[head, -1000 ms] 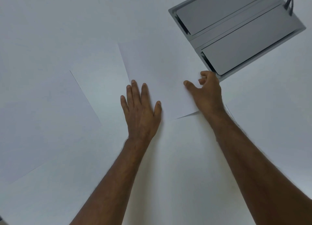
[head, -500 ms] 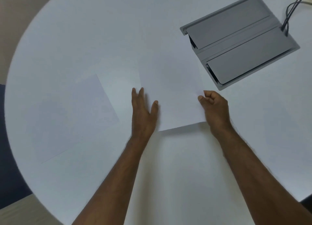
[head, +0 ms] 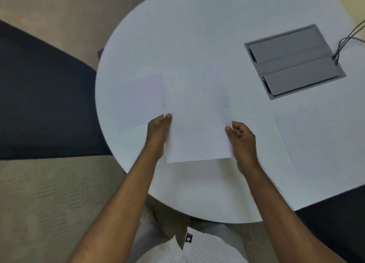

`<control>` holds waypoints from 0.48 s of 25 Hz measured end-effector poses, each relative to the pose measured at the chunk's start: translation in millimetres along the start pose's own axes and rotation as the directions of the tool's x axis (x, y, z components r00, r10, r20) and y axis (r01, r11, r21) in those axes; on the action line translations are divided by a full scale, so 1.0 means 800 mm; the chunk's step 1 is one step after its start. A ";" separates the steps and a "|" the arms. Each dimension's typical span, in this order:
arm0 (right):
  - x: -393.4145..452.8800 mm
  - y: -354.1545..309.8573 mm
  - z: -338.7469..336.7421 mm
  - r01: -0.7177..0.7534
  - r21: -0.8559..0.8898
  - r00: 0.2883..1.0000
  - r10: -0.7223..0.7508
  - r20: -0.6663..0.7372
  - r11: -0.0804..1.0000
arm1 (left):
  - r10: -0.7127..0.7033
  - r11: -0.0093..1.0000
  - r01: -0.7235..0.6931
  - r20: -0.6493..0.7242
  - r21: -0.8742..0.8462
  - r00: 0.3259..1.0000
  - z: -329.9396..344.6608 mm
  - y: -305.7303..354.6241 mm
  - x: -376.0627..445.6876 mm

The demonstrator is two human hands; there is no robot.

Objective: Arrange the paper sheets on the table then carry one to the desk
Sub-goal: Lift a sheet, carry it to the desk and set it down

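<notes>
Paper sheet [head: 197, 128], white, held above the round white desk [head: 197, 25] by both hands, one at each side edge, its near edge toward the viewer. At far left, dark and beige floor [head: 49, 183] beside the desk rim. On the left part of the desk, a second sheet [head: 140, 100] lying flat, its right side hidden under the held sheet. Left hand [head: 158, 132]: thumb on top and fingers beneath, grip pinching the left edge of the held sheet. Right hand [head: 242, 138]: fingers curled, thumb and forefinger grip pinching the right edge. Beyond the right hand, a grey cable box [head: 294, 62] with two closed flaps set into the desk top, well apart from the held sheet; black cables [head: 343, 43] run from its right side. At lower right, a third sheet [head: 320, 144] lying flat on the desk, near the right forearm. Bottom centre, the person's white mesh garment [head: 195, 249].
</notes>
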State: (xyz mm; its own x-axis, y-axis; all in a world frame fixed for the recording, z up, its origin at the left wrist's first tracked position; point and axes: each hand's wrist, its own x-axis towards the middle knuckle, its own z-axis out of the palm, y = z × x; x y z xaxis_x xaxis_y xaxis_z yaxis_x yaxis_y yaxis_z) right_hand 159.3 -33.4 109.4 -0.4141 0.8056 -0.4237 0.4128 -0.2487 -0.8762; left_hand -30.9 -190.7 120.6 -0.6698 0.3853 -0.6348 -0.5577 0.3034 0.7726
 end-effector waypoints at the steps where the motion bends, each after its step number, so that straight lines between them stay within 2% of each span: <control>1: -0.028 -0.002 0.014 0.012 0.010 1.000 -0.012 0.012 1.000 | 0.026 1.000 -0.027 -0.010 -0.004 1.000 -0.029 0.001 -0.019; 8: -0.205 -0.007 0.119 0.032 0.080 0.993 -0.041 0.113 0.996 | 0.201 0.980 -0.201 -0.047 -0.002 0.978 -0.225 0.001 -0.150; 12: -0.290 -0.037 0.202 0.108 0.098 0.975 -0.124 0.184 0.989 | 0.310 0.950 -0.311 -0.117 0.006 0.944 -0.331 -0.007 -0.211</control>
State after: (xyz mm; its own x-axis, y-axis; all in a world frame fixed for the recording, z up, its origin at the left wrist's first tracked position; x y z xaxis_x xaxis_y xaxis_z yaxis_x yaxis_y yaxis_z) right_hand 112.1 -299.4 196.6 -0.6045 0.7173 -0.3466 0.2842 -0.2122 -0.9350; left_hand -44.7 -488.5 219.9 -0.8619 0.3560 -0.3612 -0.3187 0.1738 0.9318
